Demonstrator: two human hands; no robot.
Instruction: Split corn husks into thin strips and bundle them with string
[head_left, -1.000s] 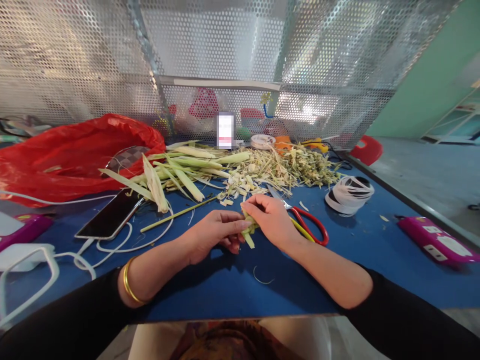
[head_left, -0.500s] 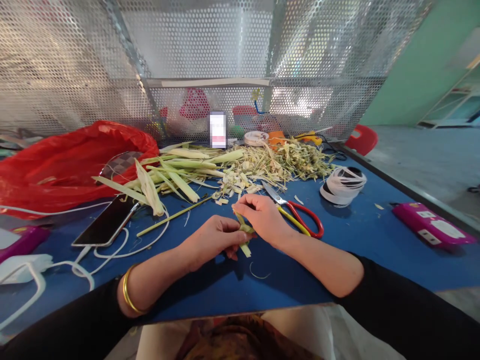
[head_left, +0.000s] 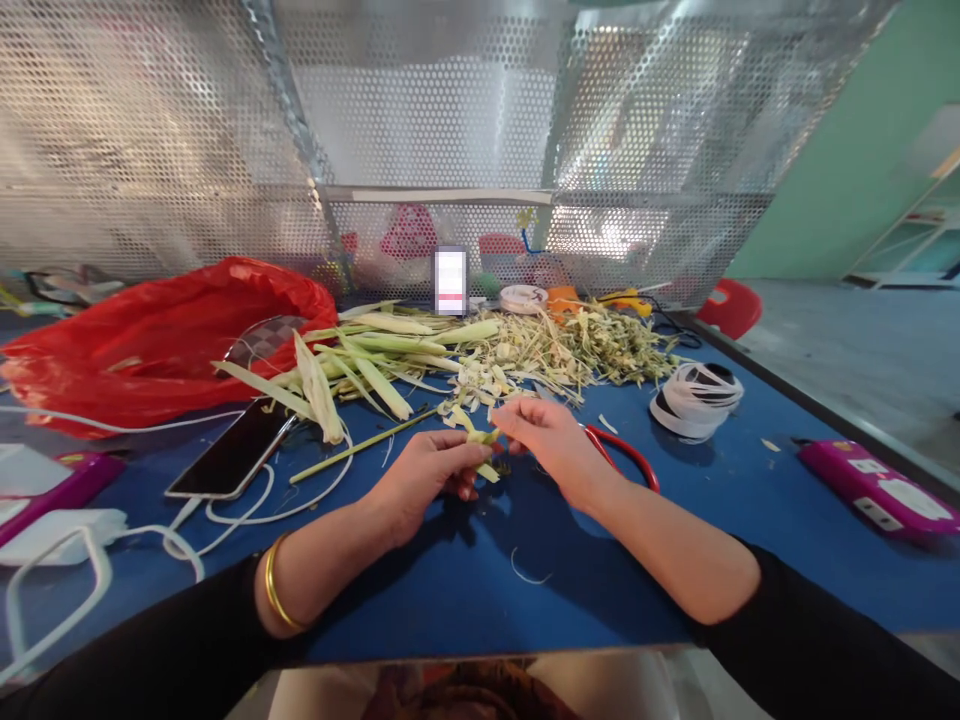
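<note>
Between thumb and fingers, my left hand (head_left: 431, 470) pinches a small folded piece of corn husk (head_left: 480, 437), pale green, its cut end poking out below the fingers. My right hand (head_left: 541, 440) is closed at the piece's right side, thumb and forefinger pressed together at its edge; the fingertips partly hide what they grip. Under and beyond that hand lie red-handled scissors (head_left: 626, 452), mostly covered. A thin green stalk (head_left: 360, 447) rests on the blue table left of the hands. Long corn husks (head_left: 382, 385) are heaped behind it.
Shredded husk scraps (head_left: 555, 350) spread along the back. A red plastic bag (head_left: 97, 350), a phone (head_left: 232, 450) and white cables (head_left: 105, 580) occupy the left. At right are a roll of white ribbon (head_left: 697, 400) and a purple packet (head_left: 877, 485). A perforated metal screen (head_left: 442, 120) stands behind.
My right hand has shifted from above the husk piece to its right side, covering more of the scissors. The left hand keeps its pinch. The whole view has shifted slightly.
</note>
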